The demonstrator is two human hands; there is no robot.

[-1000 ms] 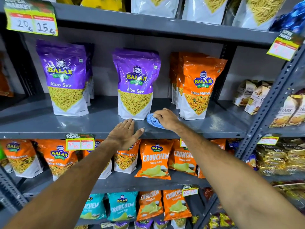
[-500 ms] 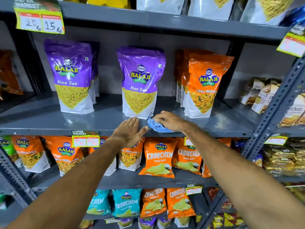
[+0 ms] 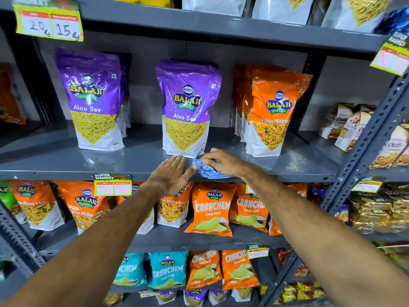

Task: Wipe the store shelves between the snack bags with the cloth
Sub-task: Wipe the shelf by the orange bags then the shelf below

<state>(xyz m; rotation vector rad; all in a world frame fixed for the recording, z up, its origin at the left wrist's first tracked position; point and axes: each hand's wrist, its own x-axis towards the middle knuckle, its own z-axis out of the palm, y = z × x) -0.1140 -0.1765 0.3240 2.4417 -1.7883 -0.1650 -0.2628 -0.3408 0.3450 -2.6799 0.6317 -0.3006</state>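
Head view, cloth point(image 3: 207, 170) apparently bunched under right hand point(image 3: 223, 161) fingers

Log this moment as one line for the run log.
right hand: grips blue cloth at grey shelf front edge | left hand: flat beside cloth | purple Aloo Sev bag: upright behind

A right hand point(image 3: 223, 161) presses a crumpled blue cloth point(image 3: 204, 169) on the grey metal shelf point(image 3: 88, 160) before a purple Aloo Sev snack bag point(image 3: 186, 107); the left hand point(image 3: 171, 173) lies flat, apparently touching the cloth.
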